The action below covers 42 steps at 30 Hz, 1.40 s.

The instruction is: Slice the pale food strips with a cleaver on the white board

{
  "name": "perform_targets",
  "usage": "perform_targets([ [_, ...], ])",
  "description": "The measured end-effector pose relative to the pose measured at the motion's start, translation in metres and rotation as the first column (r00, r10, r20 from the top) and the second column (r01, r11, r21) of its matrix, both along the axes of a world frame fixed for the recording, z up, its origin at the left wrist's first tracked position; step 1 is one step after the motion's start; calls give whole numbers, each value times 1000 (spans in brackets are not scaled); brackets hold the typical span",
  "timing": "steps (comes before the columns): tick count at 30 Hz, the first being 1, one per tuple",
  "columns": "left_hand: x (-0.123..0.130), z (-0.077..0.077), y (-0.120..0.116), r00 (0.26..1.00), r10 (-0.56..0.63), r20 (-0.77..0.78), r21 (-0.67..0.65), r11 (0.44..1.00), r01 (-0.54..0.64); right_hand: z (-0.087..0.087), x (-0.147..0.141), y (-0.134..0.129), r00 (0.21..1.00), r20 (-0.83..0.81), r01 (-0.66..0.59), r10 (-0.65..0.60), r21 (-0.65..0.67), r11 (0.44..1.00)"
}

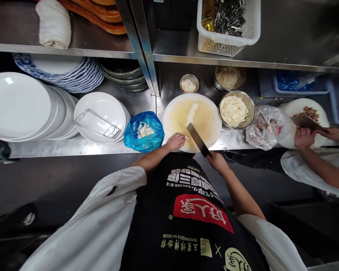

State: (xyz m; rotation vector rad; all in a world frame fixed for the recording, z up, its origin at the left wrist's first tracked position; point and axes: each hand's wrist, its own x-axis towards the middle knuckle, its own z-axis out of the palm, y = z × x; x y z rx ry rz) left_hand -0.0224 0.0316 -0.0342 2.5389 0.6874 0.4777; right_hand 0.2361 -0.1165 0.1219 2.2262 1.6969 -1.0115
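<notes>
Head view: grips cleaver [197,137] in right hand [218,162] at frame centre, cannot tell grip of left hand [176,142], seemingly has slices [234,111] done but pale strip [191,112] uncut.

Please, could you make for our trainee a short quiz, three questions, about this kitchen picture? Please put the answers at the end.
1. Fill in the blank: The person's right hand holds a ____.
2. True or false: In the picture, the blue plastic bag is to the right of the person's white cutting board.
3. How many metal bowls stand around that board's far and right sides?

Key:
1. Cleaver.
2. False; it is to the left.
3. Three.
</notes>
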Motion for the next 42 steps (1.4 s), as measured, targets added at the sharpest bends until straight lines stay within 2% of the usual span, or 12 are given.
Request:
perform_targets([
  [5, 0, 2, 0, 1000, 6, -4, -16, 1000, -6, 4, 1, 24, 997, 25, 62, -69, 223, 973],
  [7, 0, 2, 0, 1000, 10, -4, -14, 1000, -10, -4, -2, 40, 997, 23, 62, -68, 197, 979],
  [9, 0, 2, 0, 1000, 16, -5, -5, 1000, -16, -10, 1, 52, 999, 40, 19, -23, 79, 997],
  [12, 1, 2, 0, 1000, 24, -13, 4, 1000, -23, -8, 18, 58, 997, 56, -43, 44, -14, 999],
  [16, 2, 2, 0, 999, 42, -14, -1, 999, -42, 4, 34, 68, 999, 36, -30, 25, 154, 988],
  [19, 3, 2, -1, 998, 50, -29, -18, 999, -51, -2, 28, 84, 1000, 1, 20, -21, 255, 967],
  [22, 4, 2, -1, 997, 72, -39, -23, 997, -73, -14, 29, 97, 1000, 8, 7, -8, 127, 992],
  [25, 5, 2, 0, 994, 101, -38, -22, 995, -102, -14, 45, 103, 1000, -5, -21, 22, 27, 999],
  [30, 7, 4, 0, 992, 127, -24, -34, 991, -128, -8, 56, 117, 1000, -15, 19, -16, 252, 968],
  [32, 8, 7, 0, 990, 138, -29, -50, 989, -140, -13, 51, 128, 1000, 3, 21, -23, 250, 968],
  [36, 14, 11, 0, 977, 206, -48, -64, 976, -209, -16, 59, 141, 997, 44, -60, 57, 81, 995],
  [42, 30, 11, 10, 935, 353, -21, -163, 922, -351, -13, 68, 155, 998, 55, -2, -15, 294, 956],
])
